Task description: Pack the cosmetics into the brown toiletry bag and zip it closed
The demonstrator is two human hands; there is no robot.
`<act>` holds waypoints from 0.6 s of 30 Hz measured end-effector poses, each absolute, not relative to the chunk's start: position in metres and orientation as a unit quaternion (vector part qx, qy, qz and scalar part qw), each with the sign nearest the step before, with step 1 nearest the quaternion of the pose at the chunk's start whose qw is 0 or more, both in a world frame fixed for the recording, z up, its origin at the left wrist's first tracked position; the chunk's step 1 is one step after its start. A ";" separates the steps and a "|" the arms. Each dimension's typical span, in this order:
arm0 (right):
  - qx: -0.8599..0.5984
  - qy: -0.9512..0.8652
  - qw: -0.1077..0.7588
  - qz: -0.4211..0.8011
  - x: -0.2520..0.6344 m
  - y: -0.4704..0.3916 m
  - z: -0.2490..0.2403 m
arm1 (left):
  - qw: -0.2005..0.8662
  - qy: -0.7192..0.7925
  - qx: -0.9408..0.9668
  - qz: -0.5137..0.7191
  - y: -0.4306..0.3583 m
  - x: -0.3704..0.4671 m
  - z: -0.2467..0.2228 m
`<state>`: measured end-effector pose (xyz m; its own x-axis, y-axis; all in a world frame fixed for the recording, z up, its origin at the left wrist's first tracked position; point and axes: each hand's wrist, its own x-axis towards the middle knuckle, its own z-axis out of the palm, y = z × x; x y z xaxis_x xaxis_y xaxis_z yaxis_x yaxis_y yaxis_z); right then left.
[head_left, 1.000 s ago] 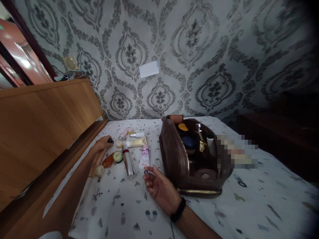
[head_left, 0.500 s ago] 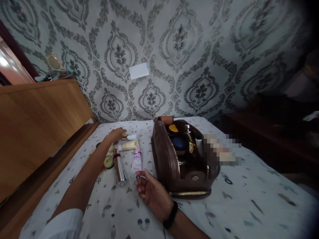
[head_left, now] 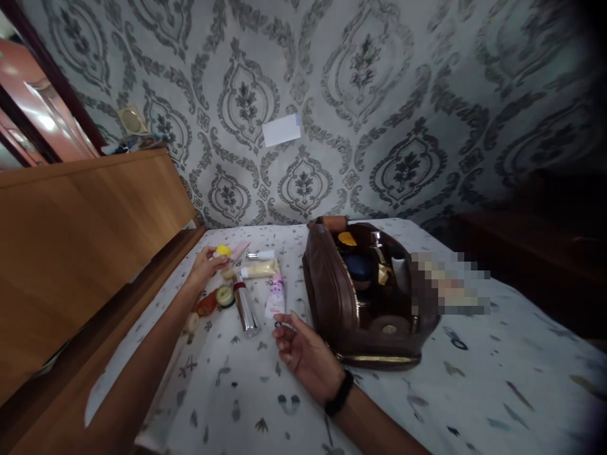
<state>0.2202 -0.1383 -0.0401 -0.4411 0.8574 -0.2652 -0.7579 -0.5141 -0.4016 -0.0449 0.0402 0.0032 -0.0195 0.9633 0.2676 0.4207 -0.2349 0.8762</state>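
My left hand (head_left: 207, 265) reaches to the far left of the cosmetics, its fingers closed on a small yellow item (head_left: 222, 251). My right hand (head_left: 306, 357) is palm up with curled, spread fingers and nothing in it, just below a pink and white tube (head_left: 275, 297). Nearby lie a silver bottle (head_left: 246, 313), a cream tube (head_left: 260, 269), a white-capped tube (head_left: 262, 255), a round green jar (head_left: 224, 296) and an orange-red item (head_left: 207, 304). An open brown bag (head_left: 327, 284) right of them holds a dark blue round item (head_left: 359, 270) and other containers.
Patterned white cloth (head_left: 213, 404) covers the surface. A wooden headboard (head_left: 95, 234) borders it on the left, and a patterned wall with a white paper (head_left: 281, 130) stands behind. A blurred, pixelated patch lies right of the bag.
My left hand has drawn back left, now holding the yellow item in view. The view has turned left, so the bag and cosmetics appear further right. My right hand keeps its pose.
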 end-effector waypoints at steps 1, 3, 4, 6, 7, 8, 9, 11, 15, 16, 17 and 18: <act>-0.223 -0.113 0.481 0.841 0.220 -0.138 -0.040 | 0.315 0.530 0.622 0.482 0.030 -0.048 0.004; -0.222 -0.117 0.482 0.840 0.220 -0.138 -0.039 | 0.378 0.485 0.591 0.522 0.012 -0.053 0.006; -0.221 -0.119 0.481 0.840 0.220 -0.139 -0.039 | 0.416 0.459 0.571 0.539 0.005 -0.055 0.008; -0.219 -0.124 0.479 0.841 0.220 -0.139 -0.039 | 0.483 0.414 0.531 0.560 -0.005 -0.057 0.011; -0.219 -0.126 0.478 0.841 0.220 -0.139 -0.039 | 0.501 0.404 0.519 0.564 -0.008 -0.058 0.012; -0.219 -0.127 0.478 0.841 0.220 -0.139 -0.039 | 0.501 0.405 0.515 0.566 -0.009 -0.058 0.012; -0.218 -0.129 0.479 0.840 0.220 -0.139 -0.039 | 0.491 0.411 0.513 0.571 -0.010 -0.058 0.011; -0.218 -0.133 0.482 0.838 0.220 -0.139 -0.040 | 0.460 0.424 0.514 0.587 -0.009 -0.058 0.006; -0.220 -0.137 0.482 0.837 0.219 -0.139 -0.040 | 0.417 0.429 0.525 0.604 -0.005 -0.054 -0.004; -0.220 -0.137 0.481 0.838 0.219 -0.140 -0.040 | 0.412 0.427 0.532 0.604 -0.005 -0.053 -0.005; -0.220 -0.137 0.480 0.838 0.219 -0.140 -0.040 | 0.404 0.426 0.542 0.601 -0.006 -0.052 -0.006; -0.220 -0.138 0.479 0.838 0.219 -0.140 -0.040 | 0.395 0.425 0.556 0.596 -0.007 -0.051 -0.006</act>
<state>0.2192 -0.1396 -0.0403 -0.4431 0.8645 -0.2372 -0.7429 -0.5022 -0.4426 -0.0512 -0.0069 -0.0064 -0.0703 0.9426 0.3266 0.0020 -0.3272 0.9449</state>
